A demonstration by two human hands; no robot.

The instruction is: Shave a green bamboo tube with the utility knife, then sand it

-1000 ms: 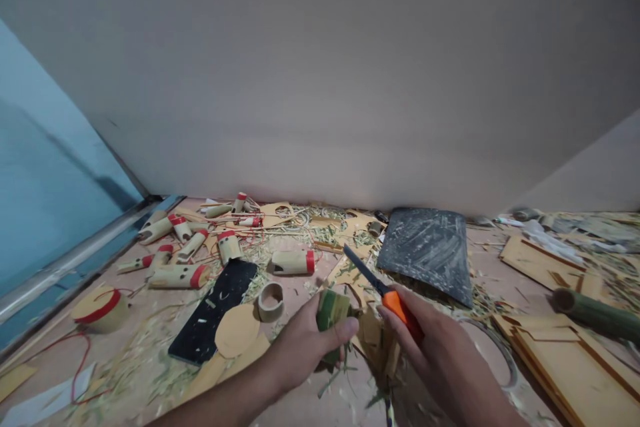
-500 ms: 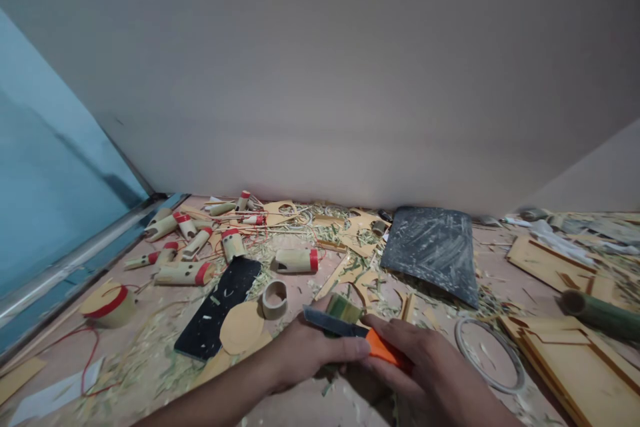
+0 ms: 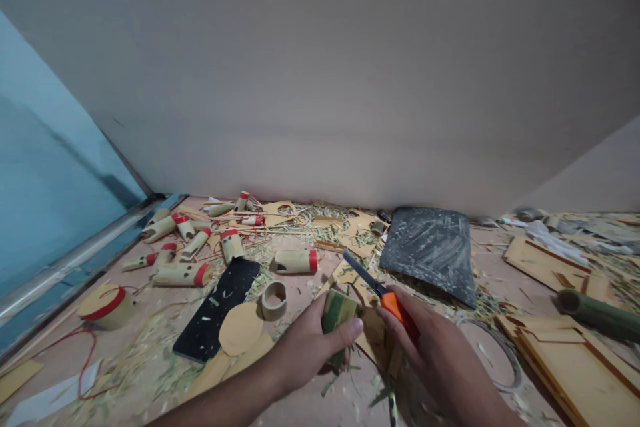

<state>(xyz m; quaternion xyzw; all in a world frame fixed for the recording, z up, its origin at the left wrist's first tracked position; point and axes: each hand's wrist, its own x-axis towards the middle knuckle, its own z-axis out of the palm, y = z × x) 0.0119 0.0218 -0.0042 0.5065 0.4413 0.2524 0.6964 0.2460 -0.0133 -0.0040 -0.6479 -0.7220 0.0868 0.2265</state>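
the left hand (image 3: 305, 347) has its fingers closed round a short green bamboo piece (image 3: 338, 310), held just above the littered worktop (image 3: 150, 347). the right hand (image 3: 435, 353) grips an orange-handled knife (image 3: 380, 290), blade pointing away; a slip could nick the left thumb beside it.

Plainly a craft workshop for bamboo work; bench top (image 3: 310, 407) littered with green shavings (image 3: 150, 360) and offcuts; cut bamboo tubes (image 3: 295, 261) banded in red heaped at the left. Laser-cut wooden sheets (image 3: 575, 353) stacked at the right; dusty dark sanding sheet (image 3: 430, 250) nearby.
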